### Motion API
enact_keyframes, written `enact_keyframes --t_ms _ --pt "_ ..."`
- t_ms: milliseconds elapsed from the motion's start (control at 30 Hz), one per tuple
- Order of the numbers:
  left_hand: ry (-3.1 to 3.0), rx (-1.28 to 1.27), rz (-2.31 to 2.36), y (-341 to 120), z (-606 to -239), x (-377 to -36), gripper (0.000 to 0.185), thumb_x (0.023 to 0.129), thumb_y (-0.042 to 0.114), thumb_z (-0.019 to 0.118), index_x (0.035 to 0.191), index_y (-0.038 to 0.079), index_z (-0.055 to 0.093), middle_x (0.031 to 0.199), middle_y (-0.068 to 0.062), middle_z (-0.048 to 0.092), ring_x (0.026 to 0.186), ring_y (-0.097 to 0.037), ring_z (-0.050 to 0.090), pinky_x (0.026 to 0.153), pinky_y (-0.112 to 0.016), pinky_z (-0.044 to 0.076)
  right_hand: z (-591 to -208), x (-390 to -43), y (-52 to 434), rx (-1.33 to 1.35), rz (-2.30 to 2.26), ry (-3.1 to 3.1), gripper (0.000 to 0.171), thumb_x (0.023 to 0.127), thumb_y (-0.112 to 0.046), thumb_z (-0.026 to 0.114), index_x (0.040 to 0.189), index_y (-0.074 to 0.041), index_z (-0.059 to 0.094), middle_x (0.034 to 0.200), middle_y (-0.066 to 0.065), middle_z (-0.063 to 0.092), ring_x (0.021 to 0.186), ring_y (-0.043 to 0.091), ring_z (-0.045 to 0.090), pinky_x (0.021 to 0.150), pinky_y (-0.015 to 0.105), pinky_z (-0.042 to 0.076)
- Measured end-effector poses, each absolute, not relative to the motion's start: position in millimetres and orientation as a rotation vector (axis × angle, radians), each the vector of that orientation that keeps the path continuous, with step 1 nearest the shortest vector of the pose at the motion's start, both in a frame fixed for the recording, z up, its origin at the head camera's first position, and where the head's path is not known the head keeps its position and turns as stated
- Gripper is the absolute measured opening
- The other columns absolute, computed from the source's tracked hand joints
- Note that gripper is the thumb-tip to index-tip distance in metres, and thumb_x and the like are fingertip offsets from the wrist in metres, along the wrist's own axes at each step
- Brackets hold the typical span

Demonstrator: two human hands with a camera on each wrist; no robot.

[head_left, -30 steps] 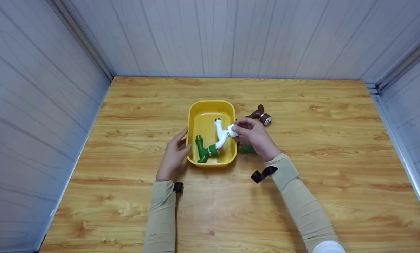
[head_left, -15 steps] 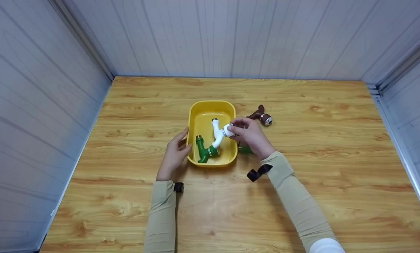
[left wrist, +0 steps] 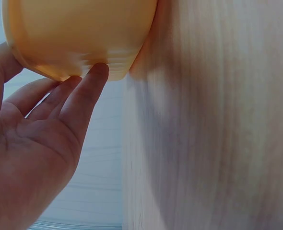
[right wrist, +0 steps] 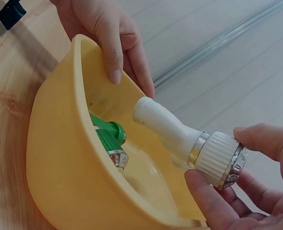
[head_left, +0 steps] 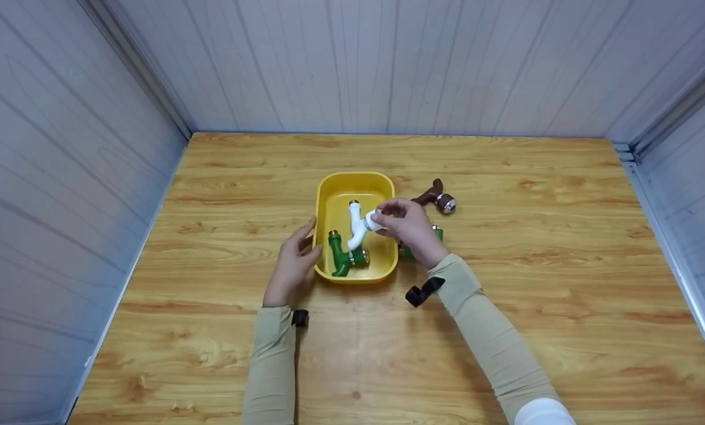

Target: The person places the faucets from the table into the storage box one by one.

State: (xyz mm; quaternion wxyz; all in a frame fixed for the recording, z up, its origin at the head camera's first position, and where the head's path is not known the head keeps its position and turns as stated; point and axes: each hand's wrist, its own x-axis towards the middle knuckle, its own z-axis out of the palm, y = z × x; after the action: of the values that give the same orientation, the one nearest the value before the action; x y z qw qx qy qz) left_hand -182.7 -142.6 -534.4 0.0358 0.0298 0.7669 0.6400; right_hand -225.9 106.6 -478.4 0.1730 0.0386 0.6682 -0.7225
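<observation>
My right hand (head_left: 414, 227) pinches a white faucet (head_left: 356, 227) by its ribbed knob, over the inside of a yellow plastic tub (head_left: 357, 280). In the right wrist view, the faucet (right wrist: 168, 124) hangs above the tub floor, its spout toward the far wall. A green faucet (head_left: 339, 257) lies inside the tub at the near left. My left hand (head_left: 293, 262) holds the tub's left side, thumb over the rim. Its fingers press the outer wall of the tub (left wrist: 84, 33) in the left wrist view.
To the right of the tub, a brown faucet (head_left: 432, 193) lies on the wooden table (head_left: 535, 236). Another green faucet (head_left: 438, 232) lies there too, partly behind my right hand. Pale panel walls (head_left: 358, 65) stand around the table.
My right hand has moved left with the white faucet, further over the tub. More of the green faucet on the table now shows. The left hand stays on the tub.
</observation>
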Motion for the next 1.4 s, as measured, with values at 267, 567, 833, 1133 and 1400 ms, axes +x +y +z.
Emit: enact_keyframes --t_ms 267,567,833,1133,1400 --pt "2.308 0.151 2.0 -140.4 -513.4 -174.6 0.058 0.09 -0.012 0.053 0.144 -0.005 0.032 0.151 -0.02 0.027 0.13 -0.043 0.037 0.108 -0.044 0.034 -482.5 -229.1 98.1 0.081 -1.969 2.028 0.036 0.083 -0.009 0.074 0.114 0.002 0.06 0.109 0.015 0.055 0.094 0.025 0.061 0.079 0.032 0.056" --pt "2.327 0.176 1.983 -141.8 -515.0 -177.7 0.058 0.09 -0.012 0.053 0.144 -0.006 0.032 0.151 -0.022 0.027 0.13 -0.045 0.037 0.108 -0.047 0.033 -482.5 -229.1 89.9 0.069 -1.966 2.076 0.028 0.082 -0.005 0.075 0.106 -0.001 0.063 0.108 0.015 0.053 0.089 0.024 0.061 0.077 0.033 0.057" --pt "2.332 0.124 1.984 -143.7 -534.3 -184.3 0.059 0.091 -0.008 0.054 0.146 0.002 0.034 0.152 -0.014 0.03 0.13 -0.037 0.04 0.107 -0.041 0.035 -485.1 -231.0 85.5 0.05 -1.897 2.11 0.028 0.083 -0.008 0.074 0.107 -0.002 0.062 0.109 0.014 0.053 0.09 0.023 0.06 0.077 0.031 0.057" --pt "2.338 0.096 1.993 -144.2 -534.8 -183.3 0.059 0.091 -0.006 0.055 0.146 0.007 0.037 0.151 -0.008 0.033 0.129 -0.031 0.042 0.105 -0.036 0.039 -486.3 -235.0 80.1 0.027 -1.822 2.195 0.028 0.084 -0.008 0.073 0.108 0.0 0.061 0.108 0.014 0.055 0.091 0.023 0.059 0.076 0.03 0.057" --pt "2.307 0.18 2.001 -142.4 -521.6 -178.6 0.058 0.092 -0.008 0.053 0.146 -0.003 0.031 0.152 -0.022 0.026 0.13 -0.042 0.037 0.106 -0.045 0.036 -489.8 -237.8 74.1 -0.018 -1.707 2.324 0.025 0.085 -0.01 0.071 0.105 -0.001 0.06 0.103 0.012 0.058 0.09 0.021 0.058 0.071 0.027 0.057"
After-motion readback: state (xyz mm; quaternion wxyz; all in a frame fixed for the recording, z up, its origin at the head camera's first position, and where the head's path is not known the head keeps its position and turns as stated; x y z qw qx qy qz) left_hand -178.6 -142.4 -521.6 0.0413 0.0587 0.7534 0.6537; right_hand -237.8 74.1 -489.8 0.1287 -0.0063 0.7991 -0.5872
